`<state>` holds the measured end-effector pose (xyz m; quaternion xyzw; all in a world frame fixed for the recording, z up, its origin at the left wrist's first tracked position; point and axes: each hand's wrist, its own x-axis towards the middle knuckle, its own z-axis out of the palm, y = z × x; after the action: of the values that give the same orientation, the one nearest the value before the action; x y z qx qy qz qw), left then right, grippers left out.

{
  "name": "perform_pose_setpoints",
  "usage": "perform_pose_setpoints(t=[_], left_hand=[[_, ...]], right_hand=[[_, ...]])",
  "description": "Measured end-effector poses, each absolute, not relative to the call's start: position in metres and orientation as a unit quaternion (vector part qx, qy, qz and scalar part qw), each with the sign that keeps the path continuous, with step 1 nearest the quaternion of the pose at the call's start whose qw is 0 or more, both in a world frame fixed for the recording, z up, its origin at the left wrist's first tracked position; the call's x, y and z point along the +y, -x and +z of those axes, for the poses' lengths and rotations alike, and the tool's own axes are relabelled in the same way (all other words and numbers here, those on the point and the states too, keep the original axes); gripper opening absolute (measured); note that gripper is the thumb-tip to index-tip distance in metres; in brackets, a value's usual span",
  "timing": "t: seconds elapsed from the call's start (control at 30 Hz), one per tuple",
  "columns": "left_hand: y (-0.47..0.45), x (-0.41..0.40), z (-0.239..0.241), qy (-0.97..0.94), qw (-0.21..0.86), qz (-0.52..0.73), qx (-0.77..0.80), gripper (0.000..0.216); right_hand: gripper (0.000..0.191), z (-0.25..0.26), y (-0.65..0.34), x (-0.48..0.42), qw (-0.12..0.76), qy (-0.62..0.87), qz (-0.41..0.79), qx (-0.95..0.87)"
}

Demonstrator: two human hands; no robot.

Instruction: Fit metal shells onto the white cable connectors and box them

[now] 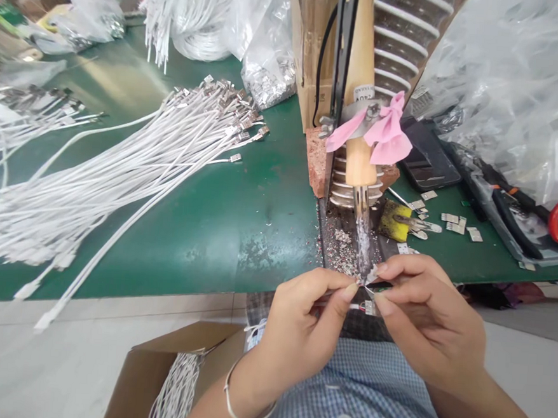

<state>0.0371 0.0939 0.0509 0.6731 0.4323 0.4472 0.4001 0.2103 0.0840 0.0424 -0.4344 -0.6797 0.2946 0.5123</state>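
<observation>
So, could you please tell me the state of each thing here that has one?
Left hand: thumb and forefinger pinched together.
Right hand: curled; exact hold too small to tell.
Soldering iron: clamped in place, tip downward; whether hot, cannot tell.
Pink ribbon: tied in a knot.
White cables: loosely bunched, lying on the table.
Phone: screen dark.
Cardboard box: open, thin white cords inside.
Sponge: soiled, partly darkened.

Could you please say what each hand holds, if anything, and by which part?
The left hand and right hand pinch tiny pieces, too small to identify or tell which part is held.
</observation>
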Motion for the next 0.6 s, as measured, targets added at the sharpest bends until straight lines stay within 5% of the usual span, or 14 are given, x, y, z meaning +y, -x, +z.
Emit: perform_pose_setpoints(t=[0.6], left_hand=[[-0.0361,0.0928,0.0506,-0.69,0.376,0.437,0.438,0.01]], right_hand=[[0.022,0.039,-0.2108,0.082,0.501,0.433,0.28,-0.694]])
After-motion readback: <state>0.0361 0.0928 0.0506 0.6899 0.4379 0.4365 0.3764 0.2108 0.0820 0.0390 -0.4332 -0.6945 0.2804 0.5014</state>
